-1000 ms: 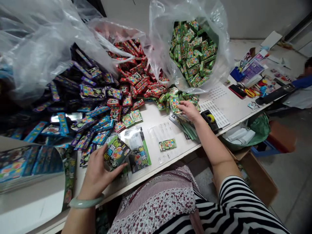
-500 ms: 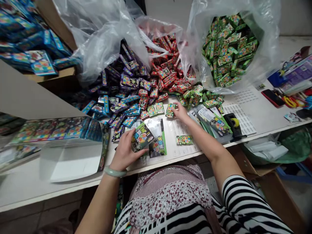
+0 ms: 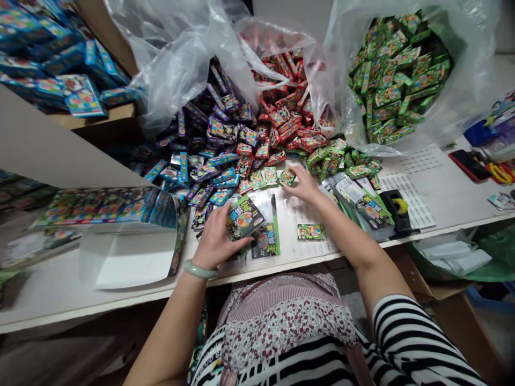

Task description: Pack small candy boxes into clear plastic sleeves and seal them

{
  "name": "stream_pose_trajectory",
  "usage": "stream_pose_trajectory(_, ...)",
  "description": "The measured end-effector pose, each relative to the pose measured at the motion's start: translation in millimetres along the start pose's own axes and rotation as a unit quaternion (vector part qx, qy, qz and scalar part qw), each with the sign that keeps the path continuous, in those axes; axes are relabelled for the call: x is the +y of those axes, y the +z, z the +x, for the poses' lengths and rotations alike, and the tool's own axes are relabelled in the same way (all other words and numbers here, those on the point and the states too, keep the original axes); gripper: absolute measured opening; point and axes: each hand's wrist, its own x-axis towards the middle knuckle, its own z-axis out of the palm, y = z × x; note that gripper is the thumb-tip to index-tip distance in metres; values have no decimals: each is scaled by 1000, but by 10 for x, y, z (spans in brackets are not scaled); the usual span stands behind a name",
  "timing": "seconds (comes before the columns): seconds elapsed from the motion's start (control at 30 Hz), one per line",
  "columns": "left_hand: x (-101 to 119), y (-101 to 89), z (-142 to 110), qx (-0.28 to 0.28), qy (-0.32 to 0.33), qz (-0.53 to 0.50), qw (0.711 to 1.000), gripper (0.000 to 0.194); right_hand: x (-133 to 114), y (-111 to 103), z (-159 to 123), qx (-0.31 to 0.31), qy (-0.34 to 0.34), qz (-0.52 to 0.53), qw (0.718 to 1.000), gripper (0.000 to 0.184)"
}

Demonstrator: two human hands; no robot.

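My left hand [image 3: 214, 238], with a pale green bangle on the wrist, grips a dark green printed pouch [image 3: 243, 217] that is tilted above more such pouches [image 3: 269, 236] lying flat on the white table [image 3: 60, 292]. My right hand [image 3: 304, 184] rests with its fingers down on a small green packet [image 3: 286, 176] at the end of a row of little packets. A single green packet [image 3: 310, 231] lies on a clear sheet near the table's front edge.
Heaps of purple-blue packets [image 3: 209, 134], red packets [image 3: 287, 115] and a clear bag of green packets [image 3: 392, 75] fill the back. A stack of printed pouches [image 3: 104, 206] lies at left, a tape dispenser [image 3: 396, 210] and label sheets [image 3: 410, 190] at right.
My right hand has moved left from the green heap with a small green packet and set it at the end of the row. My view has swung left; the left hand still holds its pouch.
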Motion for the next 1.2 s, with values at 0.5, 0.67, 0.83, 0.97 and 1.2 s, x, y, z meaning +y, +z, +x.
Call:
stream_pose_trajectory(0.5,49,8,2,-49,99,30,993,101,-640,-599,-772,-76,-273,-134,950,65)
stream_pose_trajectory(0.67,59,3,-23,-46,114,19,992,102,-675,-699,-722,-14,-243,-146,959,71)
stream_pose_trajectory(0.83,36,17,-14,-25,105,19,994,99,-725,-644,-795,-98,-294,-144,940,65)
stream_pose_trajectory(0.97,16,8,-40,-46,108,19,993,102,-680,-625,-792,-50,-268,-123,954,69)
stream_pose_trajectory(1.2,17,21,-22,-18,105,28,994,100,-704,-607,-796,-77,-282,-126,948,66)
